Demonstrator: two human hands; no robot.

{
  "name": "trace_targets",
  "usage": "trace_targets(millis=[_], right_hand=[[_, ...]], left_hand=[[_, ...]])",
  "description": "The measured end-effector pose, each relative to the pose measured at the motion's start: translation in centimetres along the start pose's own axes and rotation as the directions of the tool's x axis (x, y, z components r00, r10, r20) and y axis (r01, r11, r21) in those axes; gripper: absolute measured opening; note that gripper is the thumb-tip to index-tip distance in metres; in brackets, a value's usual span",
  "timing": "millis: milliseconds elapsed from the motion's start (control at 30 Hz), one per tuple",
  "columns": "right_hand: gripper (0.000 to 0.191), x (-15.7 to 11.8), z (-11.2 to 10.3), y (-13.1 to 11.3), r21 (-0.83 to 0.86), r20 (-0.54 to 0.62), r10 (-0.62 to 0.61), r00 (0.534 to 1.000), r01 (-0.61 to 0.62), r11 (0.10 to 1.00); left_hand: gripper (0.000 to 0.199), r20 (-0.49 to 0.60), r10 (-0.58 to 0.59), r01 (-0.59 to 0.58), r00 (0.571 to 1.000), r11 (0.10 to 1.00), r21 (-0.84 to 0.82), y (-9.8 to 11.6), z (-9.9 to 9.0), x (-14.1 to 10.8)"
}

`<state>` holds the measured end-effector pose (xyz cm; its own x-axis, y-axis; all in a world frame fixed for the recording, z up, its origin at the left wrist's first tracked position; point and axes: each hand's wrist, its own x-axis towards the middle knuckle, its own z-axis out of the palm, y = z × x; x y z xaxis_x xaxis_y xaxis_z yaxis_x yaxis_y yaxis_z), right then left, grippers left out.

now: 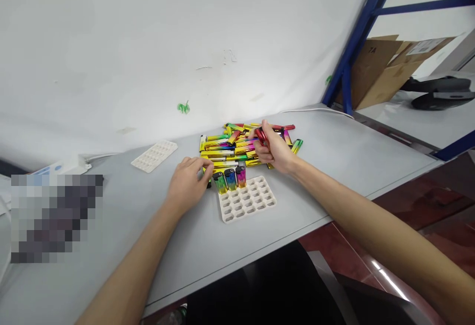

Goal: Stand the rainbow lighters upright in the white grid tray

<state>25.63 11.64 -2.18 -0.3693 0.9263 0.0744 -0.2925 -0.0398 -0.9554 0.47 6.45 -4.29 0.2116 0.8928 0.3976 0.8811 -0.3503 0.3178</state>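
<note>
Three lighters, a green one (220, 183), a blue one (230, 180) and a pink one (241, 177), stand upright in the back row of a white tray (249, 200) with several slots. My right hand (272, 148) grips a red lighter (261, 135) above a pile of shiny coloured lighters (218, 153). Left of the standing lighters, my left hand (190, 180) has its fingers curled together at the pile's near left edge; a lighter lies partly hidden by its fingertips, and whether they grip it is unclear.
A second white tray (155, 156) lies flat at the left near the wall. A white box (61, 166) and a blurred-out object are further left. At the right stand a blue metal frame (347, 63), cardboard boxes (386, 75) and a black device (441, 92).
</note>
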Motion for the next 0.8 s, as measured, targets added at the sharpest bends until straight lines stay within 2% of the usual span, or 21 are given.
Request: trace_targets(millis=[67, 133, 367, 633, 800], right_hand=[[0.057, 0.1, 0.03, 0.14, 0.009, -0.054, 0.009, 0.998, -0.008, 1.0], [0.06, 0.2, -0.03, 0.13, 0.016, -0.087, 0.022, 0.996, -0.021, 1.0], [0.051, 0.08, -0.11, -0.31, 0.042, -0.088, 0.054, 0.995, -0.051, 0.998], [0.057, -0.08, 0.1, -0.43, 0.057, -0.076, 0.024, 0.997, -0.02, 0.998], [0.051, -0.15, 0.03, -0.21, 0.027, -0.051, 0.033, 0.998, -0.031, 0.999]], left_hand=[[0.025, 0.011, -0.002, 0.002, 1.0, 1.0, -0.007, 0.02, 0.03, 0.03], [0.025, 0.01, -0.003, 0.003, 1.0, 1.0, -0.007, 0.07, 0.0, 0.03], [0.025, 0.001, 0.003, -0.003, 1.0, 1.0, -0.025, 0.28, -0.12, -0.05], [0.025, 0.004, -0.008, 0.008, 1.0, 0.999, -0.035, 0.33, -0.06, 0.08], [0.025, -0.006, -0.002, 0.002, 1.0, 1.0, -0.025, 0.42, 0.02, 0.04]])
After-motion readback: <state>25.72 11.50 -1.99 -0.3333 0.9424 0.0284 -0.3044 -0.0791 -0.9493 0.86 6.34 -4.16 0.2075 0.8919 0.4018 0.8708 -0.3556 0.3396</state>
